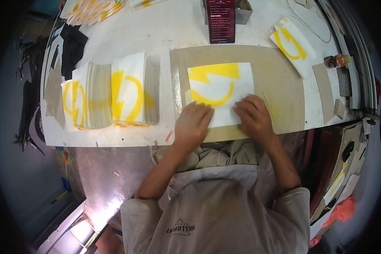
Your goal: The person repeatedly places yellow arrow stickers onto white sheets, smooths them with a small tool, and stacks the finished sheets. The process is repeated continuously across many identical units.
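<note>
A white sheet with a yellow print (222, 91) lies on a tan board (279, 84) at the table's front edge, straight before me. My left hand (193, 123) rests at its lower left side, fingers bent and pressed together over the edge. On the opposite side my right hand (255, 118) has its fingers curled onto the sheet's right edge. The thumbs are partly hidden, and the sheet's lower part lies between both hands.
Thick stacks of similar printed sheets (98, 95) stand to the left. More printed sheets (95, 10) lie far left, and another printed bundle (292, 44) lies at right. A phone (221, 21) leans on a metal box (243, 15) at the back. A small bottle (335, 61) lies far right.
</note>
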The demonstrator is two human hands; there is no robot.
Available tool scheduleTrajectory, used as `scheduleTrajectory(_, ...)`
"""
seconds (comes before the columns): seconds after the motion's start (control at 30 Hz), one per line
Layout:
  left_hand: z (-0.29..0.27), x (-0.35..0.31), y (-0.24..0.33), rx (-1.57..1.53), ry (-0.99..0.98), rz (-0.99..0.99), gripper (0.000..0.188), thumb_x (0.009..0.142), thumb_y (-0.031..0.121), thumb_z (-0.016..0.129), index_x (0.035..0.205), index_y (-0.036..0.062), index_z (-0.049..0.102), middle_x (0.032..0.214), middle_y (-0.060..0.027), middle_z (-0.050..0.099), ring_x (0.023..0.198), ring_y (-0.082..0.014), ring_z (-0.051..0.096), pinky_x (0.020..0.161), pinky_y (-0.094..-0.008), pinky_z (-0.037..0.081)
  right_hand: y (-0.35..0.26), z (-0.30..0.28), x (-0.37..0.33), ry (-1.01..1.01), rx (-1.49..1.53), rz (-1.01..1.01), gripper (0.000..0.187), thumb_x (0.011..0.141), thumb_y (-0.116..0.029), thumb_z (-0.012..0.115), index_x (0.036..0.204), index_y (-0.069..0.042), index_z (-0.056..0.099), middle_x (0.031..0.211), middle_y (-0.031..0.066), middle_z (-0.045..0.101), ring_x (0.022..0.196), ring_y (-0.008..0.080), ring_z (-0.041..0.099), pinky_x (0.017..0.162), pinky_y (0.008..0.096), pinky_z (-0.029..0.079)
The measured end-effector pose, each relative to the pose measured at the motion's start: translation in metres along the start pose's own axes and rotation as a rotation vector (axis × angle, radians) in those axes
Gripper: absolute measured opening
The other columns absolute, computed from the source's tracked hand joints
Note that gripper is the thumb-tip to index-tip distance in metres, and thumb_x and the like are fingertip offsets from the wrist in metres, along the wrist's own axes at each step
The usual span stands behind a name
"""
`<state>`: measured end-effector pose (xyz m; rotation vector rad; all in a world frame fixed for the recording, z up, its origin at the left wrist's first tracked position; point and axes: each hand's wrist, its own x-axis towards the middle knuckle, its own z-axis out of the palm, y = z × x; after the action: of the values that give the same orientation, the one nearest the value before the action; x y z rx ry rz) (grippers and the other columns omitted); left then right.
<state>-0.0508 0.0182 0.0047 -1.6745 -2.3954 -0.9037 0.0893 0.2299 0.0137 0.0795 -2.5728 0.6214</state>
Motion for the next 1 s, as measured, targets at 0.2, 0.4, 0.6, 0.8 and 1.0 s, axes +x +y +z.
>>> scheduleTrajectory(0.2, -0.004, 0.008, 0.022, 0.087, 0.033, -0.082, 0.038, 0.088, 0.005, 0.074, 0.126, 0.0035, 0.071, 0.116, -0.01, 0.072, 0.116, -0.0269, 0.068, 0.109, -0.0515, 0.048, -0.017, -0.003, 0.008, -0.032, -0.024, 0.113, 0.053, 0.067, 0.001, 0.071, 0.12, -0.001, 0.069, 0.119, 0.0119, 0.066, 0.116, 0.0324, 0.063, 0.111, 0.0549, 0.046)
scheduleTrajectory(0.4, 0.003, -0.005, 0.022, 0.067, 0.01, -0.031, 0.036, 0.09, 0.006, 0.073, 0.126, 0.002, 0.071, 0.123, -0.0133, 0.071, 0.12, -0.0304, 0.066, 0.111, -0.0538, 0.046, -0.008, -0.005, -0.005, -0.174, -0.038, 0.051, 0.049, 0.074, 0.0, 0.071, 0.123, -0.001, 0.069, 0.132, 0.0135, 0.066, 0.133, 0.0349, 0.059, 0.114, 0.0584, 0.044)
scheduleTrajectory(0.6, 0.0, -0.025, 0.041, 0.023, 0.001, -0.043, 0.034, 0.089, 0.007, 0.076, 0.122, -0.0014, 0.072, 0.134, -0.0176, 0.068, 0.129, -0.0357, 0.063, 0.109, -0.0518, 0.051, -0.025, -0.001, -0.024, -0.127, -0.001, 0.008, 0.035, 0.085, -0.005, 0.077, 0.119, 0.001, 0.07, 0.136, 0.0158, 0.065, 0.134, 0.0349, 0.06, 0.112, 0.0537, 0.049)
scheduleTrajectory(0.8, 0.004, -0.034, 0.046, 0.008, -0.022, -0.061, 0.035, 0.091, 0.009, 0.076, 0.121, -0.0072, 0.071, 0.138, -0.0206, 0.066, 0.134, -0.039, 0.06, 0.111, -0.0524, 0.05, -0.03, -0.002, -0.029, -0.151, 0.019, 0.041, 0.036, 0.088, -0.008, 0.078, 0.121, 0.004, 0.069, 0.139, 0.0166, 0.064, 0.136, 0.0354, 0.058, 0.114, 0.0516, 0.049)
scheduleTrajectory(1.0, 0.005, -0.037, 0.045, -0.011, -0.043, -0.069, 0.036, 0.092, 0.009, 0.075, 0.123, -0.0072, 0.071, 0.139, -0.0213, 0.065, 0.136, -0.0395, 0.059, 0.112, -0.0524, 0.048, -0.031, -0.001, -0.032, -0.151, 0.001, 0.036, 0.037, 0.088, -0.007, 0.078, 0.122, 0.004, 0.069, 0.139, 0.0161, 0.064, 0.136, 0.0348, 0.058, 0.114, 0.0514, 0.049)
